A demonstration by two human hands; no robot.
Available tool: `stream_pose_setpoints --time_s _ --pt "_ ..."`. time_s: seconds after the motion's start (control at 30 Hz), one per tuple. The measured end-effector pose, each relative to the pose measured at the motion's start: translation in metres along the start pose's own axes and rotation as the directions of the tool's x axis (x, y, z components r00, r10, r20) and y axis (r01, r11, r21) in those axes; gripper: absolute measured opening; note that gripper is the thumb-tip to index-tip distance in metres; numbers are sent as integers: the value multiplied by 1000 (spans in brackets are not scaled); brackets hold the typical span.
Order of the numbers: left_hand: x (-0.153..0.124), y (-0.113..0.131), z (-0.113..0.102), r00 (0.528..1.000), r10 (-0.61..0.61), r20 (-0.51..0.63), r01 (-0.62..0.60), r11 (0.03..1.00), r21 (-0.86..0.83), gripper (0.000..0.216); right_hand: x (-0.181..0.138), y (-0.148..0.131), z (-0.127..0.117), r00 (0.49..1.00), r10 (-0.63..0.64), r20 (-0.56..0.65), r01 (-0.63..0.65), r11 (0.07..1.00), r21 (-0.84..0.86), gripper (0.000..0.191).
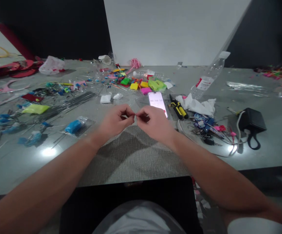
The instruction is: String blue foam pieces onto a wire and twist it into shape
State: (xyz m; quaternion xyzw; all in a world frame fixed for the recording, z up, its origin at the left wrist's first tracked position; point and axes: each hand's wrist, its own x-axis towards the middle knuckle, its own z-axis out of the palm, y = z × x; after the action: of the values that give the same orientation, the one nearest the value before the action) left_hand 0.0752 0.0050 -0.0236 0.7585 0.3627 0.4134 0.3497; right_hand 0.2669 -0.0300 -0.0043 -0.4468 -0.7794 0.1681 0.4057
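Observation:
Over the middle of the grey table, my left hand [117, 120] and my right hand [154, 122] meet fingertip to fingertip. Each is closed in a pinch of thumb and forefinger. Whatever lies between the tips is too small to make out. Just behind my right hand lies a phone [156, 100] with a timer on its lit screen, partly covered by that hand. Yellow-and-black pliers [178, 107] rest to the right of it. Beyond my left hand sits a small white packet [105, 98], and to its left a blue lump in clear wrap [74, 126].
A clear bottle [207, 78] stands tilted in view beside crumpled tissue [201, 104]. At the right are a black box-shaped device [252, 120] and its white cable [239, 130]. Thin wires [72, 102] and coloured clay packets [144, 84] spread across the table's left and back.

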Motion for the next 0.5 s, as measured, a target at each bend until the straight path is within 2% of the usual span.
stream_pose_setpoints --time_s 0.07,0.13,0.23,0.33,0.4,0.5 --pt "-2 -1 1 998 40 -43 -37 997 64 7 -3 -2 3 996 94 -8 -92 989 116 4" --pt "-4 -2 2 995 70 -75 -61 991 115 6 -5 -4 5 977 215 9 -208 933 295 4" --pt "-5 -1 2 991 92 -95 -77 986 149 3 -3 -5 6 933 350 88 -340 771 539 6" --pt "-3 3 2 997 52 -55 -50 998 44 9 4 0 4 914 369 171 -384 645 661 5" --pt "0 6 2 1000 -12 -25 10 996 -88 12 7 7 3 930 320 180 -353 647 676 5" --pt "3 8 2 994 -111 -15 106 978 -181 17 9 16 3 973 186 136 -231 787 572 18"
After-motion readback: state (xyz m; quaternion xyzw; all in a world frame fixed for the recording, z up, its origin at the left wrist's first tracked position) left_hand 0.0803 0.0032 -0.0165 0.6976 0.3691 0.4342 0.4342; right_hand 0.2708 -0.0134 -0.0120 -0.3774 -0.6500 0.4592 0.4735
